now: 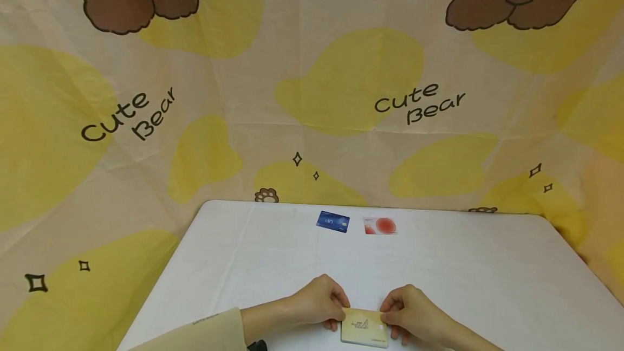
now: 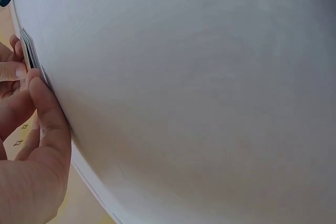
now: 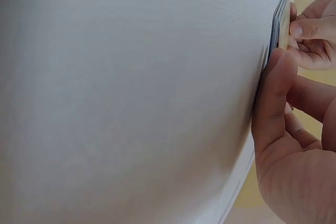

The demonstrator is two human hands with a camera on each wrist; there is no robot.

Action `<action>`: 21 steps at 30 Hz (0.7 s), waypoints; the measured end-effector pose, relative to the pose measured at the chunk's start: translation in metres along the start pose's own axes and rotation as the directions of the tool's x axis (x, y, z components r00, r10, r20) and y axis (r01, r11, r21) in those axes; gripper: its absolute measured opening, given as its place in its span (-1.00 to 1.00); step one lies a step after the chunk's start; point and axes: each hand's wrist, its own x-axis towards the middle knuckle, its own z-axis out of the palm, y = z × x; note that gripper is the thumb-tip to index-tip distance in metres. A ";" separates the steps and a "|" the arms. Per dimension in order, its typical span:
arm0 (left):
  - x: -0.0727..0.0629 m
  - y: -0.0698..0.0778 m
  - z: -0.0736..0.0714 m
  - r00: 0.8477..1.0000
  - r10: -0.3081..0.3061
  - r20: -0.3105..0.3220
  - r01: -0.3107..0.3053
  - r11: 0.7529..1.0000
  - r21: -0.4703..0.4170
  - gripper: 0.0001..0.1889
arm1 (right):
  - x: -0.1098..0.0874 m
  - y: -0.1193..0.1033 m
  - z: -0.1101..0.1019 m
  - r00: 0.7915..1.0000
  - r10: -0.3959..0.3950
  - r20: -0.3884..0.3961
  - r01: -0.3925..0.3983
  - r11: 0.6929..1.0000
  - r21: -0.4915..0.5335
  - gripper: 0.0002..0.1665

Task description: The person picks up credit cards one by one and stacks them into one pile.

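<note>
A stack of cards [image 1: 364,328] lies near the front of the white table, with a pale yellow card uppermost that bears a dark drawing and a small chip. At its left edge my left hand [image 1: 319,301] pinches it between thumb and fingers. The right hand [image 1: 418,313] grips the opposite edge in the same way. Several layers show along the side of the stack [image 2: 31,51] in the left wrist view. Seen from the right wrist, the stack [image 3: 280,24] sits at the fingertips, its underside partly hidden.
Toward the table's [image 1: 273,264] back edge lie a blue card [image 1: 333,222] and, to its right, a white card with red circles [image 1: 381,226], apart from each other. A yellow-patterned cloth [image 1: 341,96] hangs behind the table.
</note>
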 end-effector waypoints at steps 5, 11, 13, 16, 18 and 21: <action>0.000 0.002 0.001 1.000 -0.014 -0.017 0.014 1.000 0.016 -0.81 | 0.000 -0.002 0.000 1.000 0.006 -0.001 -0.006 0.999 -0.041 -0.95; -0.001 0.005 0.003 0.999 -0.035 -0.038 0.036 0.999 0.030 -0.80 | 0.001 -0.004 -0.002 1.000 -0.004 0.009 0.005 0.998 -0.069 -0.95; 0.000 0.005 0.004 0.999 -0.033 -0.043 0.035 0.998 0.043 -0.80 | 0.001 -0.005 -0.002 1.000 -0.004 0.013 0.005 0.998 -0.066 -0.95; 0.000 0.005 0.004 0.998 -0.031 -0.047 0.034 0.997 0.064 -0.79 | 0.001 -0.005 -0.002 1.000 -0.010 0.018 0.011 0.998 -0.062 -0.94; 0.000 0.004 0.004 0.998 -0.031 -0.048 0.034 0.997 0.074 -0.79 | 0.001 -0.005 -0.002 1.000 -0.014 0.018 0.015 0.998 -0.061 -0.94; 0.001 0.003 0.005 0.998 -0.033 -0.049 0.037 0.996 0.079 -0.79 | 0.001 -0.005 -0.001 1.000 -0.018 0.017 0.019 0.998 -0.061 -0.94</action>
